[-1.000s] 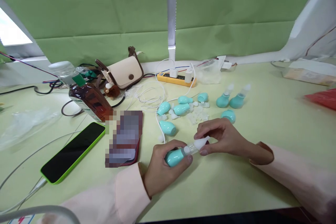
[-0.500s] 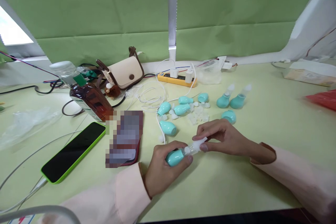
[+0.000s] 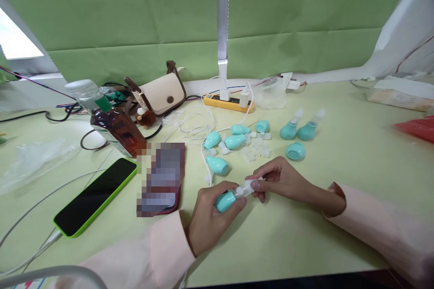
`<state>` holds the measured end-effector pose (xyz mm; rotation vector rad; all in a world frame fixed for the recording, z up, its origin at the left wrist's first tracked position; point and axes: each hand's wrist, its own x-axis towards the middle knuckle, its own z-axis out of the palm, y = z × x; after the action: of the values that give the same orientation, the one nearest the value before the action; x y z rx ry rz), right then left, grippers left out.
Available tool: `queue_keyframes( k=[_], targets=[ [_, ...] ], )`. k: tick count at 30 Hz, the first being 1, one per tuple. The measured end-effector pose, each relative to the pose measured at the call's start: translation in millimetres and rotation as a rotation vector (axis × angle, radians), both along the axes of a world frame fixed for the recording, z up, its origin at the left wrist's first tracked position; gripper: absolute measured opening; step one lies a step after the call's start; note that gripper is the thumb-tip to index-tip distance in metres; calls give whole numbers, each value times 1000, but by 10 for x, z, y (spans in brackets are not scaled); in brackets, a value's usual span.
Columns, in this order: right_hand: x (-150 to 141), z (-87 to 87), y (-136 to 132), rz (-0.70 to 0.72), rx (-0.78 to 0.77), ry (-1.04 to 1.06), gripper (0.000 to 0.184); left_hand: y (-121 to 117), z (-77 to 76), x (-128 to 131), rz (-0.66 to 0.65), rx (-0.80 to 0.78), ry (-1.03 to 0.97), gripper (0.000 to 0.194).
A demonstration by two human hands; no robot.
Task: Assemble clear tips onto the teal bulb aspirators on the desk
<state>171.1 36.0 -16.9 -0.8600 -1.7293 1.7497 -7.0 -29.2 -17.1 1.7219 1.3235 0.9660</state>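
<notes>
My left hand (image 3: 215,216) is wrapped round the teal bulb of a nasal aspirator (image 3: 225,201), its clear neck pointing up and to the right. Thumb and fingers of my right hand (image 3: 283,179) pinch the white soft tip (image 3: 249,185) at the far end of that neck, partly covering it. Beyond my hands lie several loose teal bulbs (image 3: 217,165) and a pile of small translucent white pieces (image 3: 257,148). Two aspirators with tips (image 3: 308,130) stand upright at the back right. A single teal bulb (image 3: 295,151) rests just in front of them.
On the left are a green-cased phone (image 3: 96,196), a second phone with a blurred screen (image 3: 162,180) and a tilted bottle of dark liquid (image 3: 118,128). A cream handbag (image 3: 162,94) and a yellow power strip (image 3: 228,103) with white cables stand at the back.
My right hand has moved slightly left along the white tip, closer to my left hand, and its fingers have curled further round. The left hand keeps its hold on the bulb.
</notes>
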Motion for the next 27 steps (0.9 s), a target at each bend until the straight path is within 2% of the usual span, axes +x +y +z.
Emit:
queue_keyframes(
  k=[5, 13, 19, 27],
  targets=[
    [-25, -7, -4, 12, -89, 8, 17, -34, 1, -3, -1, -10, 33, 18],
    [-62, -57, -39, -28, -129, 28, 26, -35, -10, 8, 2, -17, 51, 20],
    [-77, -90, -54, -53, -131, 61, 26, -34, -2, 5, 7, -20, 35, 19],
    [-96, -3, -63, -140, -71, 22, 24, 12, 7, 6, 25, -32, 4, 18]
  ],
)
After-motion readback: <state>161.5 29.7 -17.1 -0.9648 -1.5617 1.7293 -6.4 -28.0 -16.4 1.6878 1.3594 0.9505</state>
